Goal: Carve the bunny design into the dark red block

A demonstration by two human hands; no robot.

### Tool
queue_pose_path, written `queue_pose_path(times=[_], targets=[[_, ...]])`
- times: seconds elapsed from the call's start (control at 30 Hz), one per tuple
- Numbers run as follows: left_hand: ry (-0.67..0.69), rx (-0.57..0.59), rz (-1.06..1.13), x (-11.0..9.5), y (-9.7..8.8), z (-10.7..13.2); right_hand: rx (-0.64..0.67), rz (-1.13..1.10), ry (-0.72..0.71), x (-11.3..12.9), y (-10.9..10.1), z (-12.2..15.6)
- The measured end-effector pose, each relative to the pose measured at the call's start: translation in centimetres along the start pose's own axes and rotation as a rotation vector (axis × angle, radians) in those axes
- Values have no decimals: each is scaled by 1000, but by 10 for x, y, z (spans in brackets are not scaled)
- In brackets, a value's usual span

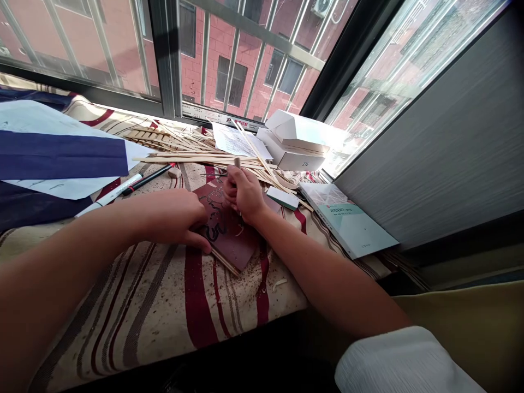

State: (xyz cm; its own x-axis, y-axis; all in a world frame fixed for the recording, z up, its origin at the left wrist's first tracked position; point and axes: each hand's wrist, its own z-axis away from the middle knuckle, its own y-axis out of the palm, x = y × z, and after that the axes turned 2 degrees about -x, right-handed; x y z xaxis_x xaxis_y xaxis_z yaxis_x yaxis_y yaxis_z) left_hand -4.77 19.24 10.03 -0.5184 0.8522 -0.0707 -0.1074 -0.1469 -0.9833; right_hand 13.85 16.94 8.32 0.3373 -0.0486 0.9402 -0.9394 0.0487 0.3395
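Plainly, my right hand [243, 194] is closed in a tight fist around a carving tool [237, 162]. Only the pale, round wooden end of its handle shows above the knuckles; I cannot see the blade. The fist rests on the far end of a flat, dark reddish-brown board [229, 240] with curling black lines cut or drawn into its face.

My left hand [172, 218] lies palm down with loosely bent fingers, gripping nothing. It presses on the board's near left part, the thumb at the board's edge.

The board lies at an angle on a counter covered by a cream cloth [164, 305] with dark red and grey stripes. The cloth is dusted with fine specks and a few pale curled shavings [280, 284].

Just beyond the fist lies a loose heap of thin, straight, light wooden strips [192, 153]. A small white and green block [282, 197] sits right of the hand, and a glossy booklet [347, 218] lies farther right. Behind these stands a white cardboard box [292, 144] with its lid ajar. To the left lie two markers [123, 188] beside sheets of dark blue and white paper [61, 155].
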Motion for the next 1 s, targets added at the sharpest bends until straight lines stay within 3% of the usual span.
queue_pose_path(times=[0.1, 0.3, 0.57, 0.7, 1.0], targets=[[3, -26, 58, 2, 1, 1, 138, 28, 39, 2, 0, 3], [-58, 29, 21, -6, -6, 1, -59, -47, -78, 3, -5, 2], [52, -51, 27, 5, 5, -1, -100, 36, -134, -7, -11, -6], [36, -23, -1, 6, 7, -1, -129, 130, -184, -11, -7, -6], [7, -3, -33, 4, 4, 0, 12, 29, 15, 1, 2, 4]])
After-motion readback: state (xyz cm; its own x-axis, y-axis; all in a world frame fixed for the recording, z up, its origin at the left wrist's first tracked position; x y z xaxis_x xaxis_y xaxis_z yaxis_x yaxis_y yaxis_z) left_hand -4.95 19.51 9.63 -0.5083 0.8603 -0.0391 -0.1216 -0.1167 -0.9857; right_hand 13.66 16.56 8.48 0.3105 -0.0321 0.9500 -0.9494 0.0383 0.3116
